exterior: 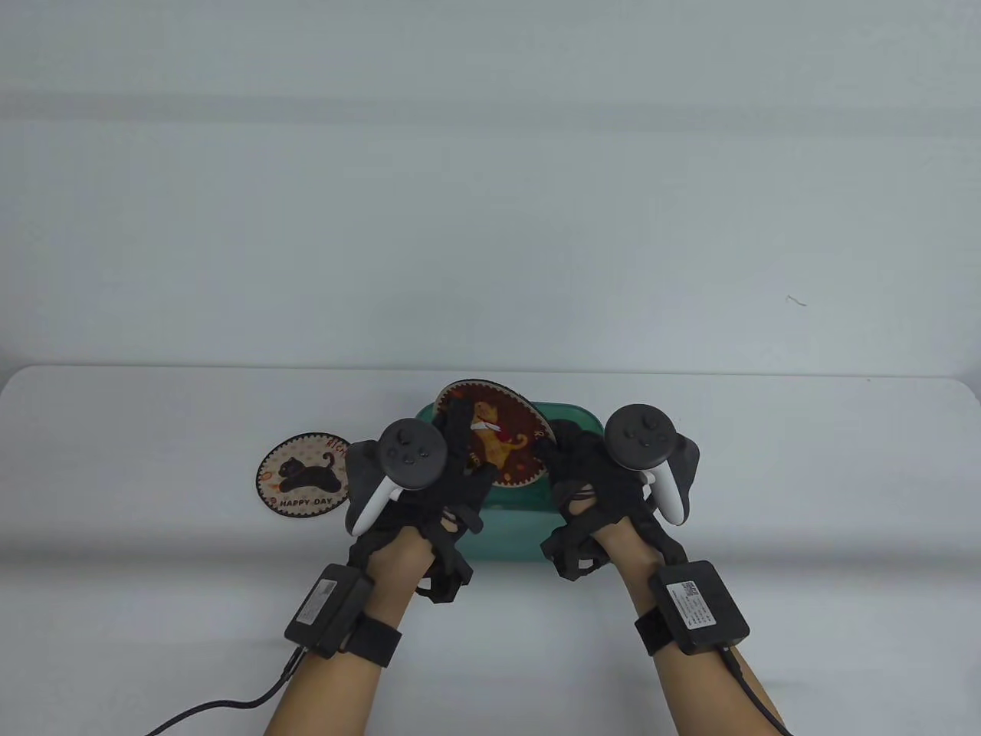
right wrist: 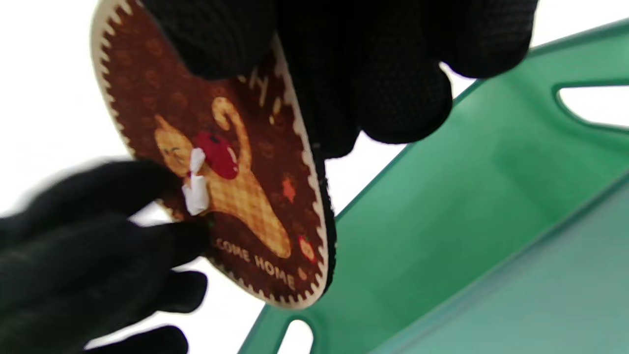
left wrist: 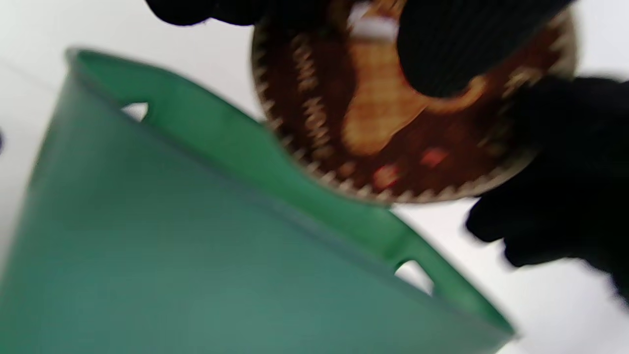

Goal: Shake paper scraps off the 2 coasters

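Note:
A round brown coaster [exterior: 502, 441] with an orange cat picture is held tilted above a green bin [exterior: 510, 529]. My left hand [exterior: 458, 448] grips its left edge, the thumb [left wrist: 442, 49] lying on the printed face. My right hand [exterior: 565, 460] pinches the right edge [right wrist: 314, 147]. White paper scraps [right wrist: 196, 189] still cling to the face of this brown coaster [right wrist: 231, 196]. A second coaster [exterior: 301, 477], pale with a black cat and "HAPPY DAY", lies flat on the table to the left of my left hand, with no scraps visible on it.
The green bin [left wrist: 196, 246] has handle slots in its rim and stands near the white table's middle, close to the front. A pale wall rises behind the table's [exterior: 766, 460] far edge. Cables run from both wrist units.

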A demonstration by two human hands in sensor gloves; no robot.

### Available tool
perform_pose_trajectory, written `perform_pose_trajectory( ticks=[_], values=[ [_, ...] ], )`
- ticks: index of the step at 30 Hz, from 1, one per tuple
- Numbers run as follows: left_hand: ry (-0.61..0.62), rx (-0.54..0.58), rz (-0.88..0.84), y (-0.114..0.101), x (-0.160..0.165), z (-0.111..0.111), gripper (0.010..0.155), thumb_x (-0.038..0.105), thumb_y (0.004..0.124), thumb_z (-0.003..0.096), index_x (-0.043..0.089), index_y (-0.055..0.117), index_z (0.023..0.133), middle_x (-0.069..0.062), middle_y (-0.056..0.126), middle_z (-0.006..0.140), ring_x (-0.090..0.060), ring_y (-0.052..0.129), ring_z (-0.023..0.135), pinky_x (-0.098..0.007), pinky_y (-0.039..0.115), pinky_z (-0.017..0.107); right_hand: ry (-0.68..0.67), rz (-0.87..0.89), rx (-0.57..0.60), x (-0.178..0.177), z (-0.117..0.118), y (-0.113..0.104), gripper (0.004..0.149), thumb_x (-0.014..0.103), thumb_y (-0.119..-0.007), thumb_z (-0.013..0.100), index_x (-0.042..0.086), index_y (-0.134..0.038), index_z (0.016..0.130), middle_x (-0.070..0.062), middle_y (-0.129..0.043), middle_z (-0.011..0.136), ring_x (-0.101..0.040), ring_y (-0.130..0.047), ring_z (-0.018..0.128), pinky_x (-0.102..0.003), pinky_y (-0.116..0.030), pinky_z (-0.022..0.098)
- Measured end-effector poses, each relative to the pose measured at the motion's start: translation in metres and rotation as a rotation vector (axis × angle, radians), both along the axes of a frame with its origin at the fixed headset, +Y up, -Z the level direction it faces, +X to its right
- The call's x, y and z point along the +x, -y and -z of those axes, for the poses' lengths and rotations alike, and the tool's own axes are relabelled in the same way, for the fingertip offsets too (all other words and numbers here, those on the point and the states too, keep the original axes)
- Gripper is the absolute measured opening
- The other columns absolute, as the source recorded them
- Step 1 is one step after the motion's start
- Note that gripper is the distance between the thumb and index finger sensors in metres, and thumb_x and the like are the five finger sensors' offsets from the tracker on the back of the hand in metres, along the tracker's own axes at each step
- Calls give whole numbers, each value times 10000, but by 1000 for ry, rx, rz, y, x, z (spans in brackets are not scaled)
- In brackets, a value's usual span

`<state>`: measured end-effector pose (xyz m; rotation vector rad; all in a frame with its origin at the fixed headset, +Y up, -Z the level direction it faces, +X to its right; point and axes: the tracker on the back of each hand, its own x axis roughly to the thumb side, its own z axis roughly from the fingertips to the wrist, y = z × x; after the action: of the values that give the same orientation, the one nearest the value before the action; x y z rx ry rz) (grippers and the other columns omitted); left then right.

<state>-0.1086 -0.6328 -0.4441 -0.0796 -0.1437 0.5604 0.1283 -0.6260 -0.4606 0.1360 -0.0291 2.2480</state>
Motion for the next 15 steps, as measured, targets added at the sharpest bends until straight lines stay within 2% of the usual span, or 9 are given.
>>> perform_pose_trajectory(
  ticks=[1,2,4,7,11,15],
  values=[
    [-3,-27,30,4,1,3,643,467,814,466,226,569,1009,-78,403,1081,-397,430,1009,-512,542,697,12,-21,-4,3,2,0,400,359,-723,438,234,-683,816,-50,-904,693,-232,-902,543,-421,-712,472],
    [-16,-47,55,8,1,6,582,455,816,464,187,664,958,-83,426,1072,-401,443,1001,-510,549,691,23,-37,-3,6,3,1,399,360,-722,439,236,-682,816,-48,-904,693,-230,-902,543,-419,-713,472],
    [-25,-43,51,10,1,7,556,439,815,466,177,687,939,-94,472,1058,-408,486,982,-504,572,677,37,-51,-6,10,5,3,401,359,-723,439,233,-681,817,-53,-903,694,-233,-900,545,-421,-711,472],
    [-21,-5,-7,5,0,7,620,421,811,472,230,554,1004,-102,520,1042,-412,539,958,-501,590,666,53,-35,-8,14,7,5,401,359,-723,439,230,-681,817,-56,-903,692,-234,-902,542,-422,-712,469],
    [7,65,-60,-2,7,4,682,395,806,478,331,421,1036,-94,569,1021,-398,595,929,-489,603,659,38,22,-28,10,7,6,402,360,-721,442,229,-677,820,-55,-901,694,-234,-900,545,-421,-712,470],
    [44,60,2,4,18,3,766,404,811,478,431,273,1024,-86,536,1035,-389,575,936,-491,582,671,9,8,-17,0,3,6,403,362,-719,443,230,-674,821,-51,-900,698,-232,-899,550,-420,-711,475]
  ],
)
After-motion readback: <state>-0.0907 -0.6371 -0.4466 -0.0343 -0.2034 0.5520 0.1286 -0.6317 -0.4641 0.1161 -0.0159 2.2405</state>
